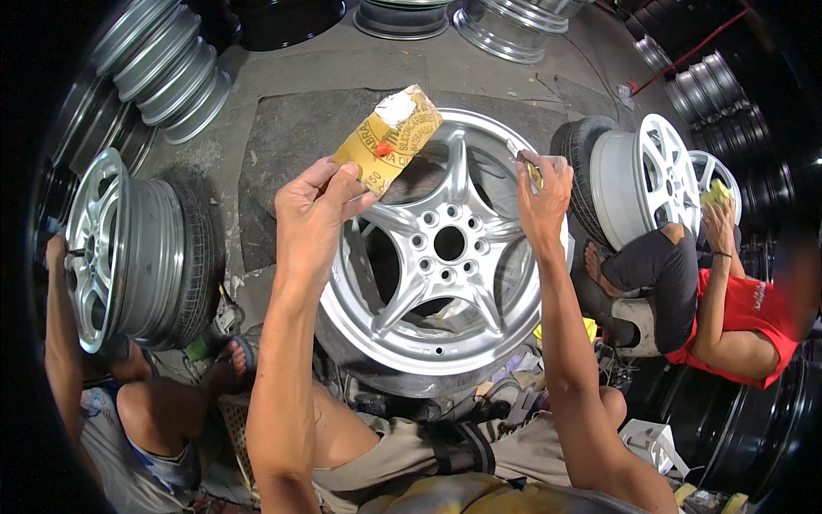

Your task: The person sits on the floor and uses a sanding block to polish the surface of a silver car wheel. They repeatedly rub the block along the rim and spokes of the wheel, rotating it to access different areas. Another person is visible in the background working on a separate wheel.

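one silver rim dead center, five spokes and eight bolt holes, left hand pinching one yellow sandpaper piece up top-middle, right hand curled round one small yellowish scrap

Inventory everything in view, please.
Wheel: one, silver, centre
Sandpaper: one, yellow, over wheel's upper left
Small piece: one, yellowish, right of sandpaper
Side wheels: three, silver, one left, two right
Other wheels: many, silver and black, around edges
Tyres: three, black, left, centre, right
Mat: one, dark grey, floor
Tool: one, green, lower left
Pad: one, yellow, right
Other people: two, grey top left, red top right
Left hand: one, bare, holding sandpaper
Right hand: one, bare, holding small piece
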{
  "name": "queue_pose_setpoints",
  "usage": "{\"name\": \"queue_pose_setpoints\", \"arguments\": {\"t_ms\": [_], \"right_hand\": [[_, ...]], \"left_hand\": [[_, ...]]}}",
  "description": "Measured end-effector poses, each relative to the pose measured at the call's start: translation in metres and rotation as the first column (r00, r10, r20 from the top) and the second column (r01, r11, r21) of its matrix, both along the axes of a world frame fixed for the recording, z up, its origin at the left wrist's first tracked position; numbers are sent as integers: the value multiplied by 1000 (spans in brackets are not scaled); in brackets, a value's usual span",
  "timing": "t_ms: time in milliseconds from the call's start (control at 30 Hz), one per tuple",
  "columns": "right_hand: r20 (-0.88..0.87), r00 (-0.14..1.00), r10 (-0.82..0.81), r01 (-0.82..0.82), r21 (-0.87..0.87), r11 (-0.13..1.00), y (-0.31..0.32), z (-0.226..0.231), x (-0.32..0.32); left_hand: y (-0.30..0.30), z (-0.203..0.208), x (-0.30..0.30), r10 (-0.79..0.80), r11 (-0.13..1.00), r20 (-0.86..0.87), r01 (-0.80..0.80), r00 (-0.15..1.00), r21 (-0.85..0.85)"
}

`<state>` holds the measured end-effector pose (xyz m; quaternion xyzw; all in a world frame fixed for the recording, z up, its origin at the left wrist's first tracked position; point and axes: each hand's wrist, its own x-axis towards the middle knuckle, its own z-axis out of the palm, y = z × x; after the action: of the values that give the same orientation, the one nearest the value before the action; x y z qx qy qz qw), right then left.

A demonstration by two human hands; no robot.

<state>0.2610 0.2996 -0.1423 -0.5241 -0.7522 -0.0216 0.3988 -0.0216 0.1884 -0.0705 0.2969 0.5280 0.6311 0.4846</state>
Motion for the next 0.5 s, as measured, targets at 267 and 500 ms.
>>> {"name": "queue_pose_setpoints", "arguments": {"t_ms": [267, 500], "right_hand": [[-32, 999, 1, -1, 1, 1000, 1, 0, 1], [-7, 1000, -1, 2, 2, 1000, 1, 2, 0]], "left_hand": [[-1, -2, -3, -15, 1000, -44, 14, 999, -19], [-1, -1, -4, -24, 1000, -11, 24, 1000, -15]]}}
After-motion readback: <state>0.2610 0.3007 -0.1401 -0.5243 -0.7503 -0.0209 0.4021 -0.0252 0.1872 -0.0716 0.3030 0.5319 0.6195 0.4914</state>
